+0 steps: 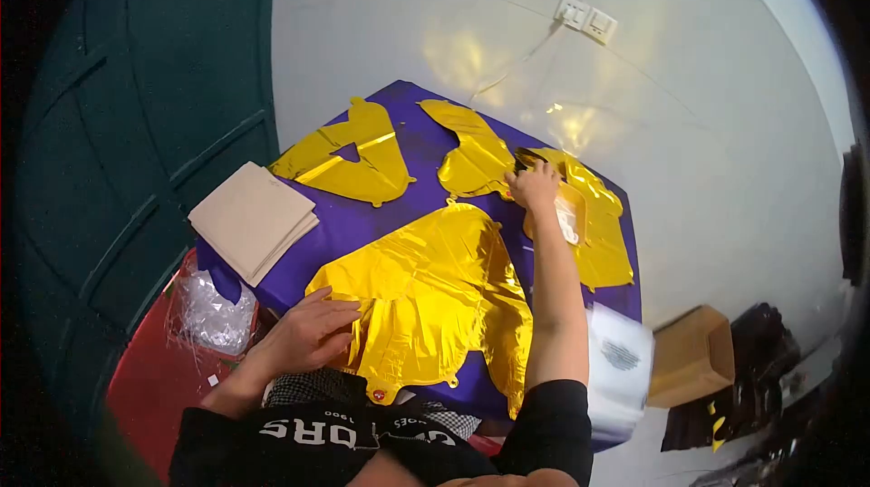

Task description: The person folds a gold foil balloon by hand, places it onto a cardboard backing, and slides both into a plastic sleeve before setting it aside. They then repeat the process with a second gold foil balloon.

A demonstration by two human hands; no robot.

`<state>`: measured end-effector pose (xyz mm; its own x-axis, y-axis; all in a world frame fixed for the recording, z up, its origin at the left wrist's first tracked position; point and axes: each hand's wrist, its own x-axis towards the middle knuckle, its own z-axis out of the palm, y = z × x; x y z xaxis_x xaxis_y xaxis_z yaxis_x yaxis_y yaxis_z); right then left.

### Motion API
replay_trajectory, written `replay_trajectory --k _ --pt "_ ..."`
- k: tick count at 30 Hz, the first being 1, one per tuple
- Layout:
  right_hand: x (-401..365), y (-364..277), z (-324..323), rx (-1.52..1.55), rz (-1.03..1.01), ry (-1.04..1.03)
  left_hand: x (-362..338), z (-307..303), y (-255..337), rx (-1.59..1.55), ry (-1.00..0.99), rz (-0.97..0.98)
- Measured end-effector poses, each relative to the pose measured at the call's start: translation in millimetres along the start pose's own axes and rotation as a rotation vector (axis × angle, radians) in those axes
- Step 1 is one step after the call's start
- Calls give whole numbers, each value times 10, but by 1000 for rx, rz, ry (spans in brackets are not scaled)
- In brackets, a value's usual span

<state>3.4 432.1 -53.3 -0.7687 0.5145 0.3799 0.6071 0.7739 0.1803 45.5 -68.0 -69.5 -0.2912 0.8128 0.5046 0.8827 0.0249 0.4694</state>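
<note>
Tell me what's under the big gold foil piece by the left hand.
Purple covering shows along the far edge of the gold foil piece and in a notch on its near edge; anything beneath its middle is covered.

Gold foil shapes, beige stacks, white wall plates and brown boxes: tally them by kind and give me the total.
Gold foil shapes: 4
Beige stack: 1
White wall plates: 2
Brown box: 1
Total: 8, counting only what shows
</note>
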Motion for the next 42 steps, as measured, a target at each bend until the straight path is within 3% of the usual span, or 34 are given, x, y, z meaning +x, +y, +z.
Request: replay_trajectory --k 2,6,9,11,13,15,17,20,23,26,30,37,38,41,42 --pt "67 16 146 -47 38 37 -57 21 -25 4 23 -37" --pt "122 67 165 -21 76 -108 -51 -26 36 8 20 -95" --pt "243 220 127 44 87 31 -19 -54 60 7 17 -98" --pt "268 287 -241 258 127 228 29 -64 78 15 10 -80" --pt "363 527 -601 540 -4 316 90 -81 97 39 -2 -22" --pt "121 579 -1230 1236 27 250 162 -114 117 63 -14 39" --pt "-42 707 -1660 1461 18 255 273 -174 148 101 -58 90" --pt "-452 653 -2185 1925 -239 301 466 -226 175 163 -30 176" --pt "-800 539 -2492 2121 -408 271 793 -305 395 125 98 157" --pt "-1157 239 -2796 2083 -503 298 1134 -314 544 -19 187 10" --pt "-1542 -27 -3140 2061 -609 322 1433 -265 457 37 325 -138" --pt "-2117 -234 -3734 2270 -613 334 1229 -319 132 138 550 -266" --pt "-2026 30 -3670 2270 -922 97 1200 -363 127 83 585 -250" --pt "-2173 -17 -3847 2237 -810 248 1150 -457 9 119 513 -181" --pt "-2205 -45 -3896 2195 -820 311 1135 -495 -65 83 383 -128"
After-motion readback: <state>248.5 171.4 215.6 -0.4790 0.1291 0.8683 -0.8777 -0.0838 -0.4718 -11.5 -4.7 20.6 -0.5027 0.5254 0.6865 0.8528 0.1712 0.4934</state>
